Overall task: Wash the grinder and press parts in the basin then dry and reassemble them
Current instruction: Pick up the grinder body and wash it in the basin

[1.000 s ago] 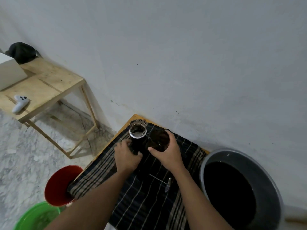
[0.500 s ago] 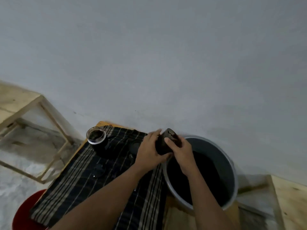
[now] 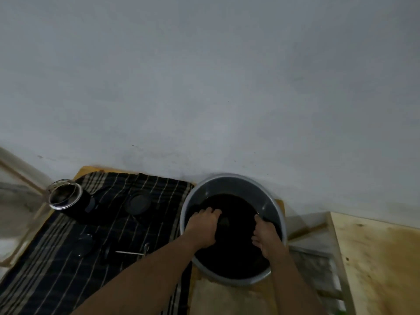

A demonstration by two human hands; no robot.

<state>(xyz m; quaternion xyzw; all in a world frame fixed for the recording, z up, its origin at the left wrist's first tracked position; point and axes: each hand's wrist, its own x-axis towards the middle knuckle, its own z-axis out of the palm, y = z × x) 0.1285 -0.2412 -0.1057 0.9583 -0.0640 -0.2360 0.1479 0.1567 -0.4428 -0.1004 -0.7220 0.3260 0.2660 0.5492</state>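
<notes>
Head view: left hand [image 3: 204,226] grips a dark part [image 3: 224,221] in the basin [image 3: 229,177]; right hand [image 3: 269,241] dips underwater, grip unreadable.

Dim, flat indoor light, soft motion blur throughout, wide-angle bending at the edges, murky shadows.

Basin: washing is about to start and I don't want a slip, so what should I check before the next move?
1. Dark part held securely: ok, the left hand grips it inside the basin.
2. Water in the basin: ok, it is dark and reaches well up the wall.
3. Right hand free to scrub: cannot tell, its fingers dip into the water.
4. Other parts out of the way: ok, the glass jar, round lid and metal rod sit on the striped cloth.
5. Part fully under water: cannot tell, too dark.
</notes>
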